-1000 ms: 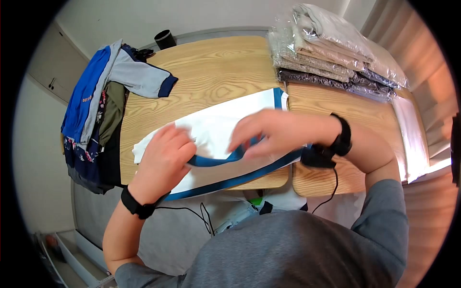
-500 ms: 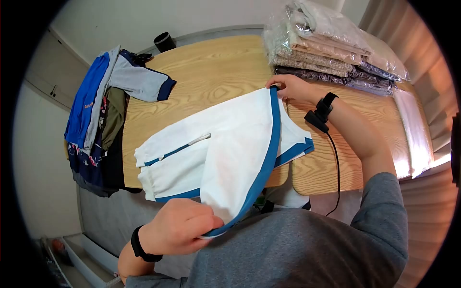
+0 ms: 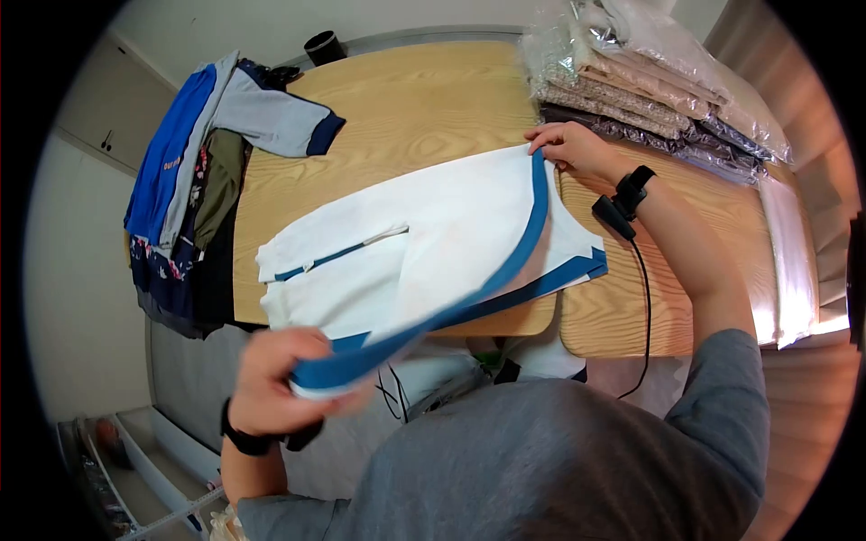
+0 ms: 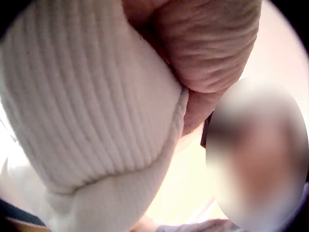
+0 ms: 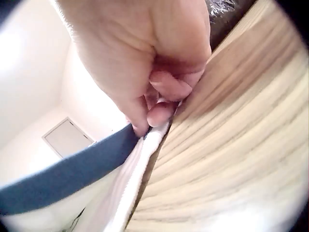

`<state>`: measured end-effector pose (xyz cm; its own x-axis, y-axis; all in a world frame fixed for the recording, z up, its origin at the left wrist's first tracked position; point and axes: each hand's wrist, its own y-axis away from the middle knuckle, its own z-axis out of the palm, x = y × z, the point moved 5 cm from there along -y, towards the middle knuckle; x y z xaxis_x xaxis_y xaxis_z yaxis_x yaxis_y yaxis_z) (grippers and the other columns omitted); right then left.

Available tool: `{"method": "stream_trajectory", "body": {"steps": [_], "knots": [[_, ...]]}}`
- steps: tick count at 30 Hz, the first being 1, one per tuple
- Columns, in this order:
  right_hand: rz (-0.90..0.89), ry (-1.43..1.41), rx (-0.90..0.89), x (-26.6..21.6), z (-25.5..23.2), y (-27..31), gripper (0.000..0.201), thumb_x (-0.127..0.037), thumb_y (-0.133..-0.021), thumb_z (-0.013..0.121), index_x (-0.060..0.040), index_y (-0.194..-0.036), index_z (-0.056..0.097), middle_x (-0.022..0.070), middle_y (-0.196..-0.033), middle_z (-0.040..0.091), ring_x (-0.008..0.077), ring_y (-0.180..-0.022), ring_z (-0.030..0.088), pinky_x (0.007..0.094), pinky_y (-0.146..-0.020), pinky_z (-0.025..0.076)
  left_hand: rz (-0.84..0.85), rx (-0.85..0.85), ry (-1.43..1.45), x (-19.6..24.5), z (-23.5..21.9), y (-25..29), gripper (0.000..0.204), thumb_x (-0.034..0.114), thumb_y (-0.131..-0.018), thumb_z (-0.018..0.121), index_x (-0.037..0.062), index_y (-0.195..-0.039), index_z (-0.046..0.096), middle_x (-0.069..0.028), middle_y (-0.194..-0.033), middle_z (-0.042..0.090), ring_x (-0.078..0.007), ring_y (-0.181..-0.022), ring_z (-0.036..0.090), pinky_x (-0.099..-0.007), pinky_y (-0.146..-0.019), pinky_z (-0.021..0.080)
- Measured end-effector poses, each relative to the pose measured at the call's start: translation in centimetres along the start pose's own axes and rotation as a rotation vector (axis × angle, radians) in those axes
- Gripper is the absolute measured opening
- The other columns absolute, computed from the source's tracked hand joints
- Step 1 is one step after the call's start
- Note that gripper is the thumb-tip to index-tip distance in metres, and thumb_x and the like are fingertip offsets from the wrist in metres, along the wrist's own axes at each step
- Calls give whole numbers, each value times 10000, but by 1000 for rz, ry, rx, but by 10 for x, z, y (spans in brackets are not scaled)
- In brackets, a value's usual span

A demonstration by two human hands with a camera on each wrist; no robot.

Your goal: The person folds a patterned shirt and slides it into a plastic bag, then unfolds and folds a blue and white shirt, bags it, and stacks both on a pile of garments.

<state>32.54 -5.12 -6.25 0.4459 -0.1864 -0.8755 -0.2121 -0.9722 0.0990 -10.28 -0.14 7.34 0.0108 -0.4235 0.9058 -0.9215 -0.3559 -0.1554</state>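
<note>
A white garment [image 3: 451,207] with blue stripes lies across the table, a zip-like line running along its left part. My left hand [image 3: 275,379], blurred in the head view, grips one end of it past the table's front edge, the blue stripe curving up to that hand. In the left wrist view the fingers [image 4: 207,43] are curled on a white ribbed cuff [image 4: 91,106]. At the garment's far right corner my right hand [image 3: 573,149] pinches the fabric at the top of the stripe. The right wrist view shows the fingertips [image 5: 161,113] on that edge, close over the wood.
Folded clothes in clear plastic bags [image 3: 649,81] are stacked at the back right. A pile of clothes [image 3: 185,171] hangs over the table's left side, a grey sleeve reaching onto the wood. A black cup [image 3: 325,48] stands behind the table [image 3: 424,99]. A cable [image 3: 648,307] trails from the right wrist.
Both hands were over the middle of the garment a second ago. The right then took the far right corner. Since half a second ago, the left hand has moved left with the striped end.
</note>
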Motion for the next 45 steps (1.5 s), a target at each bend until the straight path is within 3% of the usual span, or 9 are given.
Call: {"method": "stream_trajectory", "body": {"steps": [2, 4, 11, 20, 25, 31, 35, 39, 45], "knots": [[14, 29, -39, 4, -1, -4, 157, 43, -833, 508, 21, -894, 651, 64, -1249, 531, 82, -567, 484, 226, -475, 397, -78, 276, -192, -20, -45, 15, 378, 192, -644, 782, 41, -905, 554, -22, -841, 590, -103, -767, 561, -233, -674, 442], [21, 19, -44, 4, -2, -4, 148, 19, -835, 521, 32, -919, 642, 70, -1270, 523, 78, -565, 484, 226, -483, 409, -214, 430, 57, -48, -77, 5, 422, 196, -701, 733, 33, -1017, 507, -17, -915, 570, -98, -839, 548, -243, -756, 450], [167, 83, -18, -4, -2, -6, 247, -184, -835, 604, 54, -894, 623, 35, -1353, 469, 64, -524, 484, 220, -429, 392, -690, 308, 131, -190, -128, 37, 503, 55, -770, 681, 2, -1216, 454, -92, -1020, 595, -157, -927, 563, -255, -815, 439], [203, 62, 38, 0, 3, -10, 252, -167, -846, 601, 53, -725, 572, 99, -1360, 457, 34, -459, 430, 208, -393, 341, -285, 664, 315, -154, -131, 24, 422, -17, -832, 566, 13, -1226, 419, -67, -1015, 586, -123, -924, 556, -217, -797, 441], [203, 77, 37, 3, 2, -13, 258, -161, -835, 611, 40, -682, 557, 120, -1368, 445, 36, -446, 419, 208, -394, 334, -649, 633, 136, -215, -131, 37, 484, -9, -800, 606, 9, -1249, 427, -86, -951, 591, -130, -820, 566, -240, -703, 467], [264, 26, 120, -13, 6, -5, 206, -105, -828, 610, 20, -671, 566, 157, -1368, 432, 27, -415, 394, 206, -385, 322, -564, 604, 125, -191, -128, 23, 372, 8, -840, 569, 5, -1205, 497, -71, -983, 611, -115, -869, 568, -228, -728, 459], [227, 28, 66, 3, 2, -13, 229, -94, -818, 623, 15, -630, 551, 203, -1157, 570, 56, -619, 561, 217, -376, 301, -326, 608, 229, -187, -134, 24, 256, 4, -856, 551, -4, -1108, 593, -50, -1006, 619, -97, -881, 566, -214, -767, 452], [223, 17, 64, 3, 2, -12, 267, -83, -815, 631, 9, -586, 530, 179, -806, 648, 89, -929, 611, 227, -372, 295, -493, 609, 192, -205, -134, 27, 236, 20, -861, 556, -10, -1088, 616, -47, -976, 632, -105, -858, 571, -217, -795, 452], [218, -40, 49, 7, 3, -14, 241, -53, -799, 631, 9, -586, 537, 117, -645, 608, 91, -946, 605, 216, -378, 309, -554, 628, 168, -208, -133, 25, 204, 49, -854, 578, -25, -1039, 623, -68, -935, 629, -111, -848, 573, -233, -787, 456]]}}
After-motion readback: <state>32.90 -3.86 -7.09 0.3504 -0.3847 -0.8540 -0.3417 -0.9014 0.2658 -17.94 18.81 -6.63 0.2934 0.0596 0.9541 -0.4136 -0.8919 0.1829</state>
